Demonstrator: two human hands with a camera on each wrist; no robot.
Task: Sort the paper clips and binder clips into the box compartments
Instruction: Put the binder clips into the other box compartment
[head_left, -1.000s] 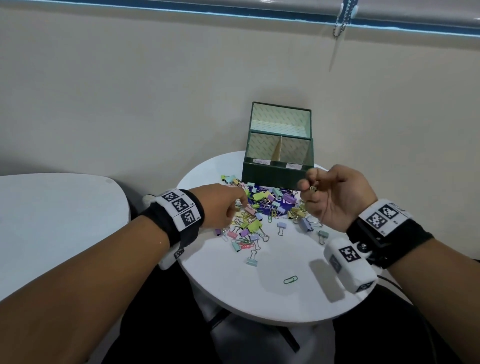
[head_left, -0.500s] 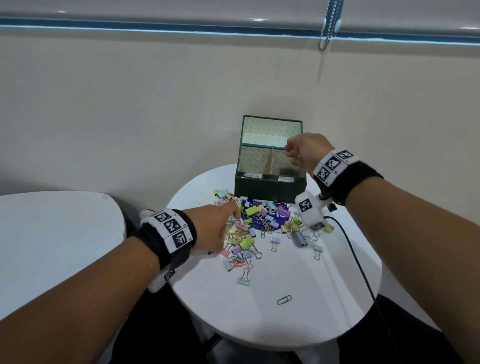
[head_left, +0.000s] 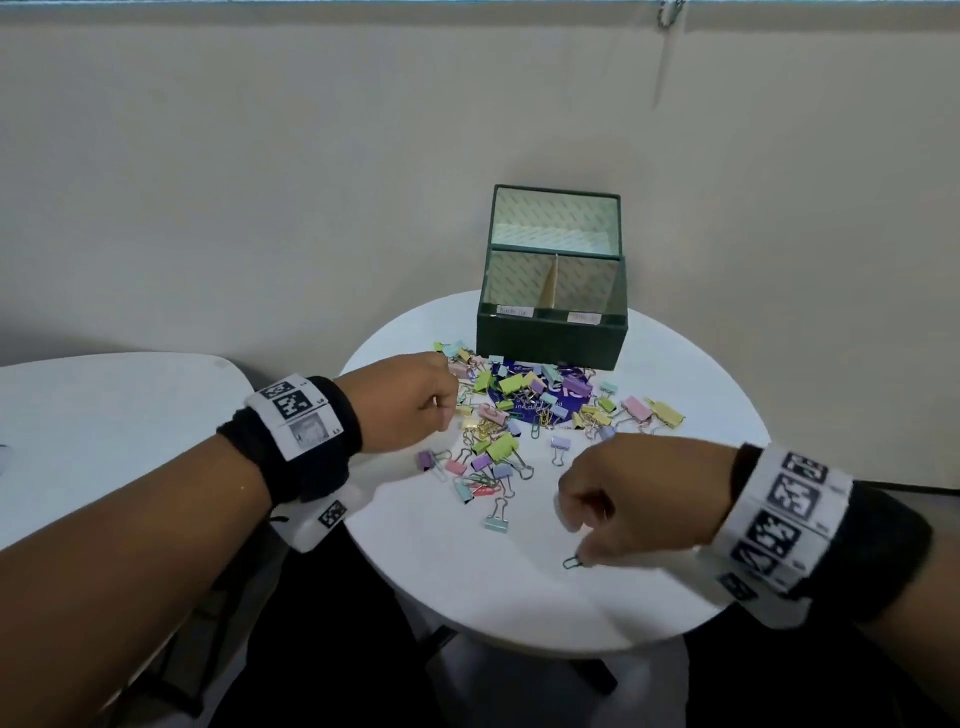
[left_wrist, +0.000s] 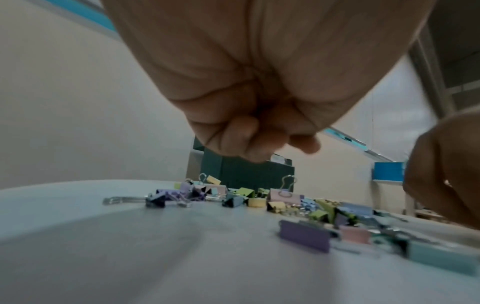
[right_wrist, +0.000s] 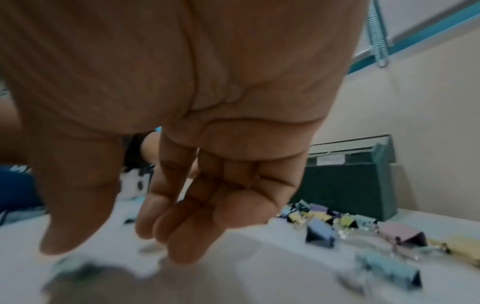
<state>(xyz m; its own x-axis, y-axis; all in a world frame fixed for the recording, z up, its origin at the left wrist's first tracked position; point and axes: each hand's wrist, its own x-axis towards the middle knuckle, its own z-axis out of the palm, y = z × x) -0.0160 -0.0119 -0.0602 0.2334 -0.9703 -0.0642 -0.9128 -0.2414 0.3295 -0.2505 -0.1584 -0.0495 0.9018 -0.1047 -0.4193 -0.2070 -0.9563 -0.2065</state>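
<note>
A heap of pastel binder clips and paper clips (head_left: 524, 410) lies on the round white table (head_left: 467, 592) in front of the dark green box (head_left: 550, 340). The box is open and has two labelled front compartments. My left hand (head_left: 449, 402) hovers at the heap's left edge with its fingers curled; the left wrist view shows nothing in the left hand (left_wrist: 272, 144). My right hand (head_left: 576, 538) is low over the table's front, fingers pointing down and relaxed. Its thumb tip touches a lone green paper clip (head_left: 571, 562). The right wrist view shows the right hand (right_wrist: 109, 242) holding nothing.
A teal binder clip (head_left: 496, 522) lies apart, just left of my right hand. A second white table (head_left: 104, 415) stands at the left. The wall is right behind the box. The box's lid (head_left: 556, 218) stands upright at the back.
My right hand has come back from over the box's right compartment and dropped to the green paper clip at the table's front. My left hand stayed by the heap, its finger now curled in.
</note>
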